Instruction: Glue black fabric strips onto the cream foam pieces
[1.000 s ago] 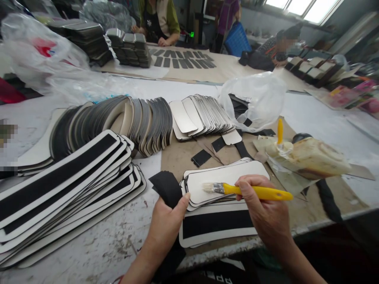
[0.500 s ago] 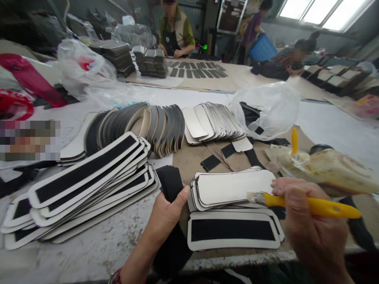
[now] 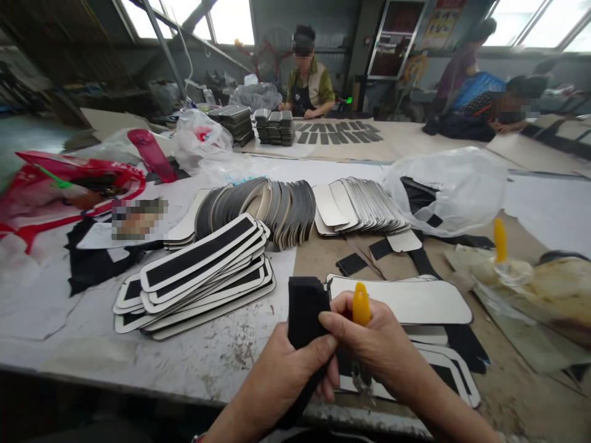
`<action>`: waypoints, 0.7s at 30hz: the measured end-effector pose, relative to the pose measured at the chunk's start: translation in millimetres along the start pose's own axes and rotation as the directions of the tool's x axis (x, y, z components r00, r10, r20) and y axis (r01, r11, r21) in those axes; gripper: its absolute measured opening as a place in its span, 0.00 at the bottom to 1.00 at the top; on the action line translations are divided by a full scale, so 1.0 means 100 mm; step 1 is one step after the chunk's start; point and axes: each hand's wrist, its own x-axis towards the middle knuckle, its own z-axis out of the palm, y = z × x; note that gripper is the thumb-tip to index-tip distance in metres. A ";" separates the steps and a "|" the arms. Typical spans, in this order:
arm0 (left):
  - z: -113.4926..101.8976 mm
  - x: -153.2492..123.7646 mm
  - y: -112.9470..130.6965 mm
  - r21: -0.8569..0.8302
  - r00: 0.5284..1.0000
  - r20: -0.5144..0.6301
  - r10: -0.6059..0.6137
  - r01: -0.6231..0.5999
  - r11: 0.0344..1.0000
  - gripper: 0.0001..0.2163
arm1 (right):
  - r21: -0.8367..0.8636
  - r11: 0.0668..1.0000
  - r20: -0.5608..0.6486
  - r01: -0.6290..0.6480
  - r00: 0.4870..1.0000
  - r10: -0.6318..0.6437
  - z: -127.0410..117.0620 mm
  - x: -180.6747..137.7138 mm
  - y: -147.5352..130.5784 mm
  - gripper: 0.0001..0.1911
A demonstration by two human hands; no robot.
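My left hand (image 3: 300, 363) is closed around a bundle of black strips (image 3: 305, 307) near the table's front edge. A yellow-handled brush (image 3: 361, 304) is gripped in my right hand (image 3: 376, 335), its bristle end pointing down. The right thumb and forefinger meet the side of the black strips; whether they pinch one is unclear. Just beyond the right hand lies a pile of plain white panels (image 3: 415, 299). Partly behind that hand and wrist are white panels with black centres (image 3: 455, 369).
A fanned stack of black-centred panels (image 3: 198, 258) lies on the left. Behind it stand rows of grey curved pieces (image 3: 258, 209) and white pieces (image 3: 364, 206). A clear plastic bag (image 3: 462, 191) and glue-stained plastic (image 3: 554, 289) are on the right. A co-worker (image 3: 309, 86) sits across the table.
My right hand has moved left from the white panels to the black strips, and the brush has turned from level to upright. The view has shifted left and up.
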 end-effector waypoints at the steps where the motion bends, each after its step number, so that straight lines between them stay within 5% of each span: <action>1: 0.02 0.00 -0.03 -0.016 1.000 -0.002 -0.015 0.015 1.000 0.22 | -0.018 1.000 -0.019 -0.006 1.000 0.006 -0.03 -0.03 0.01 0.18; 7: 0.16 -0.03 -0.18 -0.090 0.998 -0.056 -0.023 0.018 0.996 0.18 | 0.031 0.999 -0.169 -0.020 0.985 0.025 -0.22 -0.25 0.11 0.18; 13: 0.34 -0.04 -0.30 -0.062 0.997 -0.069 0.023 -0.027 0.998 0.17 | 0.208 0.959 0.079 -0.192 0.981 0.180 -0.15 -0.52 0.26 0.19; 17: 0.44 -0.03 -0.46 -0.082 0.999 0.000 -0.042 0.042 0.996 0.18 | 0.181 0.960 -0.148 -0.212 0.959 0.240 -0.25 -0.67 0.40 0.20; 21: 0.50 -0.03 -0.58 -0.040 0.987 0.120 -0.105 0.110 0.993 0.20 | 0.199 0.979 -0.404 -0.040 0.907 0.119 -0.43 -0.69 0.43 0.17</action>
